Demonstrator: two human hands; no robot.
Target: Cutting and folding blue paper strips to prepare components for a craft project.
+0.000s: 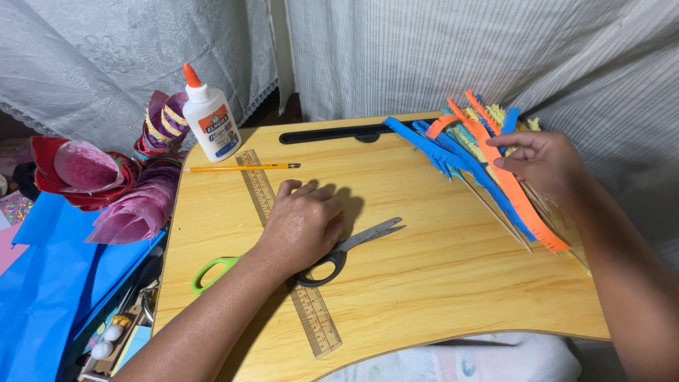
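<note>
My left hand (303, 225) lies palm down at the centre of the frame, fingers curled loosely over the scissors (332, 253) and ruler (286, 244), gripping nothing that I can see. My right hand (539, 161), upper right, rests with fingers loosely bent on the fringed paper strips (488, 173), not closed around them. A pencil (240, 168) and glue bottle (211, 120) sit upper left on the tray (438, 283).

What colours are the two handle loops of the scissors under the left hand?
One loop of the scissors is bright green, the other black; head view.
</note>
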